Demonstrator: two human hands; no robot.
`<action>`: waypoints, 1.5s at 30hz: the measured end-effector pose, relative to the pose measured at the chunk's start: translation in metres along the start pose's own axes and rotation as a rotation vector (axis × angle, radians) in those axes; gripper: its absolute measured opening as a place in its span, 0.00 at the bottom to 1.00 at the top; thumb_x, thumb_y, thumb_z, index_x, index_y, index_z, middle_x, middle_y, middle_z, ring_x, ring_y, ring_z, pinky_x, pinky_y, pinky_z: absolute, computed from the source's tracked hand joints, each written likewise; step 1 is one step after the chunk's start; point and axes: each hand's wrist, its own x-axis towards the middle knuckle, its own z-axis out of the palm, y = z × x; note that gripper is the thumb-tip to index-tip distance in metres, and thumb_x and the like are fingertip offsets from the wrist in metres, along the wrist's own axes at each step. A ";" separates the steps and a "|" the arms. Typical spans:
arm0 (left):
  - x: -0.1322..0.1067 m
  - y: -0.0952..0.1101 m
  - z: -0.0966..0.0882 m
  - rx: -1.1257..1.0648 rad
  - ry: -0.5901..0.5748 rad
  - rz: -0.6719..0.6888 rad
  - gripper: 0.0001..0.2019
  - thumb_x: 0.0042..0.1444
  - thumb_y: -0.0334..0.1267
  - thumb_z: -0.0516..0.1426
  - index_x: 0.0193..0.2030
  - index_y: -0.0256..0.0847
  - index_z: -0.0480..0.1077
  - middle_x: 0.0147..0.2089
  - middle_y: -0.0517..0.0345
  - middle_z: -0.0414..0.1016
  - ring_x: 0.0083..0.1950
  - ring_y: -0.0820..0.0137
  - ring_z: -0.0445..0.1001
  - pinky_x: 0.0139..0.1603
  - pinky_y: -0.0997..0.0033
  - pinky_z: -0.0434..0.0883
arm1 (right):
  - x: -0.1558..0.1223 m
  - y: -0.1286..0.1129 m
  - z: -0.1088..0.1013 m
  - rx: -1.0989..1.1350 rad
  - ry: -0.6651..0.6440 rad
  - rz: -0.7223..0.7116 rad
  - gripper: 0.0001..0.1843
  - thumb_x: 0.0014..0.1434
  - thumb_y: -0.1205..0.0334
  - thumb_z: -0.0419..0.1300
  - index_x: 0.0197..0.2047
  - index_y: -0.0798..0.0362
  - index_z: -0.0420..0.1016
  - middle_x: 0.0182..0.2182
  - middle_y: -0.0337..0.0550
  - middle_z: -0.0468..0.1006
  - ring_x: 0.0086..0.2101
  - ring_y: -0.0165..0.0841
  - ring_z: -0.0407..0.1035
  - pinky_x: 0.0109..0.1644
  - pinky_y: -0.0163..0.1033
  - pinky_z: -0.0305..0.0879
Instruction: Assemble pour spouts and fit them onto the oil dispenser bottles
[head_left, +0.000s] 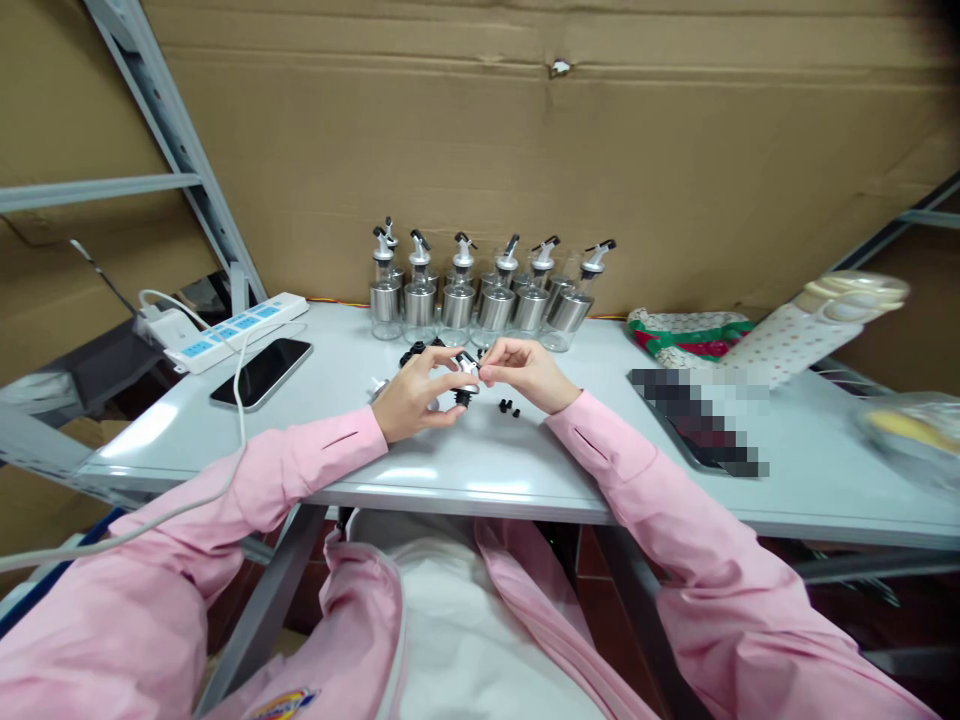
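My left hand (421,393) grips a silver and black pourer spout (466,372) between thumb and fingers, its black ribbed stopper pointing down. My right hand (529,372) is closed in a pinch at the spout's right side, by its tip. A small dark bit shows at those fingertips, too small to name. On the table below the right hand lie a few small black caps (509,407). Behind the left hand sit black parts (417,350), partly covered by the fingers. More silver parts (377,385) lie beside that hand, mostly hidden.
Glass and steel bottles (459,305) with pourers stand in rows at the back. To the left are a phone (262,373), a power strip (238,330) and a white cable crossing my left sleeve. At right are a dark device (694,425), a dotted tumbler (799,325) and a patterned cloth (686,335).
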 end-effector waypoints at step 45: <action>-0.016 -0.004 0.010 0.095 -0.044 0.323 0.18 0.48 0.46 0.58 0.47 0.48 0.65 0.48 0.52 0.59 0.43 0.69 0.66 0.41 0.65 0.71 | -0.011 0.009 0.011 0.516 -0.659 0.330 0.17 0.48 0.59 0.65 0.39 0.61 0.72 0.23 0.35 0.67 0.20 0.18 0.55 0.27 0.28 0.57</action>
